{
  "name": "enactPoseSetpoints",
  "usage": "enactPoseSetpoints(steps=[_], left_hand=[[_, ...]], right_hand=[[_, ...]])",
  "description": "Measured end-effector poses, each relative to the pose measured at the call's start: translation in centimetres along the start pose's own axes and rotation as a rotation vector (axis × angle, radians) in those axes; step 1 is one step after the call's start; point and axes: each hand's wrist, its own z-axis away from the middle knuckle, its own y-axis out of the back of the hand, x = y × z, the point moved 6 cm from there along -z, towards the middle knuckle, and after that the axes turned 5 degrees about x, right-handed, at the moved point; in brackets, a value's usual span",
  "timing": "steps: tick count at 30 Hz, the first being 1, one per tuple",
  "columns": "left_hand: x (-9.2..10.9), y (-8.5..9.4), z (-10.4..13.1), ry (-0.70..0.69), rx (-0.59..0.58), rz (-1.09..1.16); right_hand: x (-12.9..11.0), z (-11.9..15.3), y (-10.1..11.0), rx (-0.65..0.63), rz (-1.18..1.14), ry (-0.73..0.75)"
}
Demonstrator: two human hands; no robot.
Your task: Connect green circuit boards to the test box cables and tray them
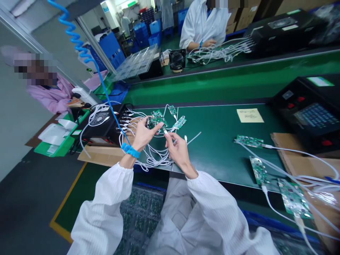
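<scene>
My left hand (pixel 144 134), with a blue wrist strap (pixel 130 150), grips a green circuit board (pixel 158 117) between thumb and fingers. A second board may be under its fingers; I cannot tell. Pinched in my right hand (pixel 177 149) is the plug of a white cable (pixel 165 131), its metal end at the near edge of the board. Whether the plug sits inside a socket is too small to see. Just beyond my hands lie two more boards, one small (pixel 172 110) and one longer (pixel 180 122), with white cables at them. A loose cable end (pixel 185 138) lies right of my right hand.
Left stands a black box (pixel 102 129) with many white cables. At right are several wired boards (pixel 249 141), a yellow note (pixel 250 115) and a black device (pixel 310 109). A blue coiled hose (pixel 77 40) hangs at left. Trays of boards (pixel 140 212) lie below. Two co-workers sit nearby.
</scene>
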Motion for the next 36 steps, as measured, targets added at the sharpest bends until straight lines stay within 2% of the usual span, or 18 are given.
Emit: enactPoseSetpoints(steps=[8, 12, 17, 20, 25, 28, 30, 33, 36], left_hand=[[0.6, -0.1, -0.1, -0.023, -0.055, -0.032], [0.7, 0.1, -0.3, -0.012, -0.040, -0.030], [1.1, 0.0, -0.6, -0.051, -0.037, -0.051], [1.4, -0.7, -0.8, -0.041, -0.063, -0.052], [1.9, -2.5, -0.6, -0.095, -0.171, -0.139], [1.6, -2.3, -0.3, -0.148, -0.173, -0.257], [0.8, -2.0, -0.1, -0.133, -0.175, -0.350], [-1.1, -2.4, 0.4, -0.051, -0.262, -0.519], [-1.9, -3.1, 0.7, -0.087, -0.275, -0.646]], right_hand=[[-0.4, -0.1, -0.1, -0.032, 0.003, 0.008], [0.0, -0.7, 0.2, -0.066, -0.020, -0.024], [-0.1, -2.5, 1.5, -0.188, -0.082, -0.092], [-1.1, -4.0, 2.4, -0.225, -0.162, -0.137], [-2.5, -6.4, 2.1, -0.350, -0.261, -0.115], [-1.8, -7.3, 1.9, -0.390, -0.247, -0.095], [-0.9, -7.8, 1.9, -0.376, -0.253, -0.113], [0.2, -8.2, 2.3, -0.264, -0.314, -0.147], [0.4, -8.1, 2.6, -0.195, -0.347, -0.155]])
